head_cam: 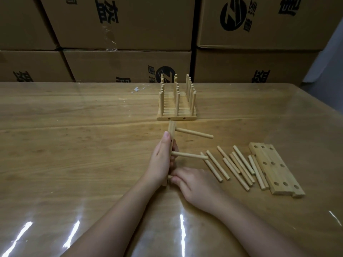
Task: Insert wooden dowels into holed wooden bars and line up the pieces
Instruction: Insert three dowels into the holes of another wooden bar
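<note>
My left hand (163, 160) grips a holed wooden bar (171, 129) set on its edge on the table. Two dowels stick out of it to the right: an upper dowel (194, 133) and a middle dowel (187, 156). My right hand (194, 184) pinches a third dowel (169, 177) at the bar's near end; most of that dowel is hidden by the fingers. Several loose dowels (233, 166) lie to the right. Beside them lie flat holed bars (274, 167). A row of finished bars with upright dowels (176, 102) stands farther back.
The wooden table (74, 136) is covered with a shiny clear sheet. Stacked cardboard boxes (120, 25) form a wall behind the table's far edge.
</note>
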